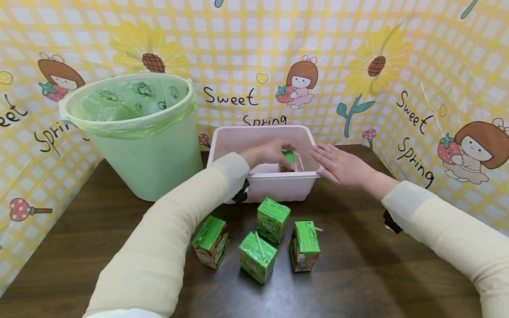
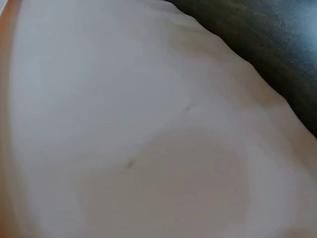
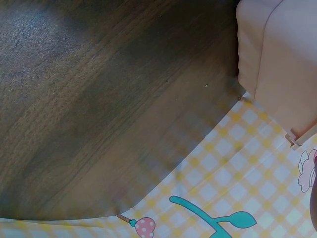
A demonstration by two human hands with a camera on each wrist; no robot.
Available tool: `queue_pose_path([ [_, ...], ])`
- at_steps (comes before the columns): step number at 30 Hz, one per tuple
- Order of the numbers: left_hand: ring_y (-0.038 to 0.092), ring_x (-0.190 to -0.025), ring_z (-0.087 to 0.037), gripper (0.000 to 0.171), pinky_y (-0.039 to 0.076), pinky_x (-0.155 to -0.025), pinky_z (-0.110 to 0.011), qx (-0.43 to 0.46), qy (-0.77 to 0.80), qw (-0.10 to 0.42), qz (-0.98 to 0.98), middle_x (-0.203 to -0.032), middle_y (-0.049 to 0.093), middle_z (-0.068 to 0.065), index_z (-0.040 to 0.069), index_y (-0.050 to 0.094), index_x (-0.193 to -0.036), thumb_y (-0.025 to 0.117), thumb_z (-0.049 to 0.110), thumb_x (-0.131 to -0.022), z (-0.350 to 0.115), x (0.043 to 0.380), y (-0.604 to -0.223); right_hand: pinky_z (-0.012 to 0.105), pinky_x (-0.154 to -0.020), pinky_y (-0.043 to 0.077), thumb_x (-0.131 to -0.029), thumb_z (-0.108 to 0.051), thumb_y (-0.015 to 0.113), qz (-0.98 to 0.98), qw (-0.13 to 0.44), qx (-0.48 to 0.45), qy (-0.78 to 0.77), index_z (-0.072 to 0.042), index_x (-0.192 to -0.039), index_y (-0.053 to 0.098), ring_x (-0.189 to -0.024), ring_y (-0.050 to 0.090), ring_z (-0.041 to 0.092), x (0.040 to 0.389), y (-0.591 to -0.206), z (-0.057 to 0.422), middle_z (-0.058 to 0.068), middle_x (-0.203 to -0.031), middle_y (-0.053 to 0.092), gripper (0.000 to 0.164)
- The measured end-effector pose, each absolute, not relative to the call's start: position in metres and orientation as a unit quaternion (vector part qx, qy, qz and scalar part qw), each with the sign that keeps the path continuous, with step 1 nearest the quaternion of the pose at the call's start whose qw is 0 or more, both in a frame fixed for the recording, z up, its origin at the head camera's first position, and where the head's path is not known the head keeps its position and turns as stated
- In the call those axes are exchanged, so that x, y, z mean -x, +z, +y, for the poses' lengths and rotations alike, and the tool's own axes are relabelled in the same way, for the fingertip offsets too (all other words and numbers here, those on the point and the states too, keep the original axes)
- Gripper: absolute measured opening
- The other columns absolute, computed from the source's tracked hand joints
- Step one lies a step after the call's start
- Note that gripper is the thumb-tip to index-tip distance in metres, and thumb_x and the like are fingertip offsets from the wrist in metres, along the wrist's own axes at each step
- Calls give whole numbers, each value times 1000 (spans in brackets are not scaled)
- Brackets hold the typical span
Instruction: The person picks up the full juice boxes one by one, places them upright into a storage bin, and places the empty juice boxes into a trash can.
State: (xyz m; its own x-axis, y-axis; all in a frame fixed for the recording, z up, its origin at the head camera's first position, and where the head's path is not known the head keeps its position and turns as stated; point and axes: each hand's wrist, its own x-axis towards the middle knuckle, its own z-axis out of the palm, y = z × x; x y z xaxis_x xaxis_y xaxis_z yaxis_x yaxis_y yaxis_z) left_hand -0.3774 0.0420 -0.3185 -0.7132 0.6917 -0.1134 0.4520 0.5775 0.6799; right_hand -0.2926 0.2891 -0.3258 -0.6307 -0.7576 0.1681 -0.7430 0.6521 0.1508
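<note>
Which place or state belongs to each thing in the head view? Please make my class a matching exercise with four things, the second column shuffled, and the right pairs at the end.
Things
1. Left hand
2. Right hand
3. Green bin
4. Carton nearest the camera

Places or states
A. Lined with a patterned bag
B. Inside the pink box, holding a green carton
C. On the table, a straw at its top
D. Straight-fingered at the box's right end

Pairs: 1-B; 2-D; 3-A; 4-C
</note>
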Motion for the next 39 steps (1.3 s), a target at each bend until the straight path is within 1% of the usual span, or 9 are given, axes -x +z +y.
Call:
queue_pose_path([
  [6, 44, -130, -25, 65, 38, -105, -35, -324, 342, 193, 861, -141, 51, -12, 3, 51, -138, 80, 20, -83, 41, 375, -315, 46, -116, 17, -103, -30, 44, -906, 100, -410, -36, 9, -145, 35, -141, 24, 39, 292, -325, 289, 26, -150, 34, 57],
  [15, 41, -132, -34, 69, 38, -106, -39, -329, 377, 188, 845, -145, 45, -15, 2, 46, -142, 78, 21, -84, 33, 375, -304, 46, -116, 16, -104, -29, 44, -906, 99, -411, -36, 10, -144, 35, -140, 26, 41, 291, -323, 288, 27, -150, 34, 57],
  [21, 40, -133, -33, 70, 41, -103, -36, -328, 388, 184, 841, -146, 44, -14, 4, 46, -142, 79, 25, -84, 22, 372, -293, 46, -116, 15, -104, -29, 44, -905, 101, -412, -36, 10, -144, 36, -141, 25, 41, 290, -323, 287, 27, -150, 33, 57],
  [24, 40, -133, -34, 67, 43, -101, -37, -325, 398, 181, 838, -145, 44, -14, 5, 47, -141, 78, 23, -85, 14, 369, -286, 46, -116, 14, -104, -31, 43, -906, 98, -411, -33, 9, -145, 34, -142, 23, 40, 290, -323, 287, 26, -151, 32, 58],
  [28, 42, -132, -32, 61, 46, -98, -36, -321, 408, 167, 838, -143, 47, -12, 9, 51, -138, 78, 20, -84, 2, 363, -277, 46, -116, 14, -104, -31, 43, -906, 97, -410, -31, 8, -146, 34, -142, 23, 39, 289, -323, 286, 26, -151, 32, 58],
  [31, 46, -129, -27, 59, 47, -96, -33, -315, 420, 161, 835, -140, 51, -7, 12, 54, -135, 80, 21, -83, -7, 359, -270, 46, -116, 15, -104, -30, 44, -907, 98, -409, -30, 8, -146, 34, -142, 23, 39, 288, -324, 286, 25, -151, 32, 57],
  [36, 49, -126, -20, 60, 47, -95, -30, -308, 434, 158, 832, -137, 53, -1, 16, 55, -134, 82, 25, -80, -21, 350, -257, 45, -117, 13, -104, -29, 44, -910, 95, -404, -27, 7, -147, 33, -143, 21, 37, 287, -324, 286, 23, -153, 29, 57],
  [39, 50, -125, -19, 62, 48, -95, -31, -304, 442, 154, 830, -136, 53, -1, 16, 54, -135, 82, 26, -80, -28, 343, -250, 44, -117, 12, -103, -28, 45, -910, 95, -404, -24, 6, -147, 33, -143, 21, 37, 287, -324, 285, 23, -153, 29, 57],
])
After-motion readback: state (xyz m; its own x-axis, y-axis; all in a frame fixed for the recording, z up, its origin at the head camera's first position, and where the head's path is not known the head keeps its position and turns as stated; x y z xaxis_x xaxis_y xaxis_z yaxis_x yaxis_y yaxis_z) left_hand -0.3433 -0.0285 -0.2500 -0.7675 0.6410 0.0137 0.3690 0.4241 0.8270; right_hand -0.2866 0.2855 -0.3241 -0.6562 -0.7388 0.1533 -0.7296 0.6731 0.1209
